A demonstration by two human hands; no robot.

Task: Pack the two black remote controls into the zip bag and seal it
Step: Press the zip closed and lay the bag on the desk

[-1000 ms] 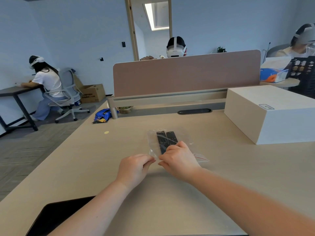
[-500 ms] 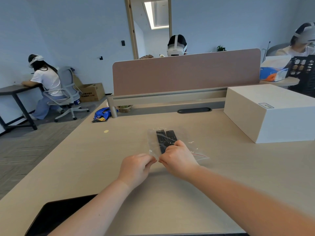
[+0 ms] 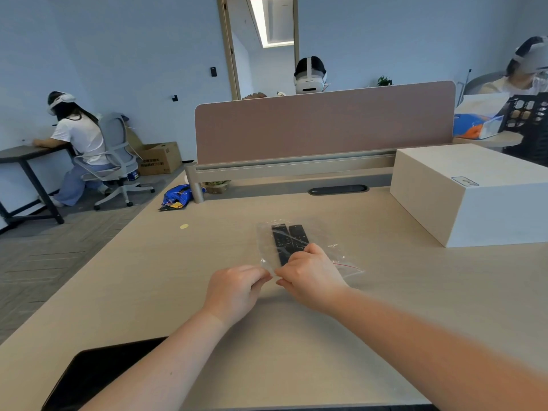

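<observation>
Low over the counter [image 3: 148,277], both forearms reach forward and the hands meet at the near edge of the zip bag [image 3: 321,247]. Left hand [image 3: 235,289] and right hand [image 3: 311,275] each pinch that edge, fingers curled narrow. Inside lie two black remote controls [image 3: 289,240], side by side.

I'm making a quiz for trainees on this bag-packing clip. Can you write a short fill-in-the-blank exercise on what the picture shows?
1. The two black remote controls lie inside the clear ____.
2. Both hands pinch the bag's ____ edge, the one closest to the person.
3. The left hand and right hand work above a light wooden ____.
4. The large box on the person's right is ____ in colour.

Missing words: zip bag; near; desk; white
</observation>
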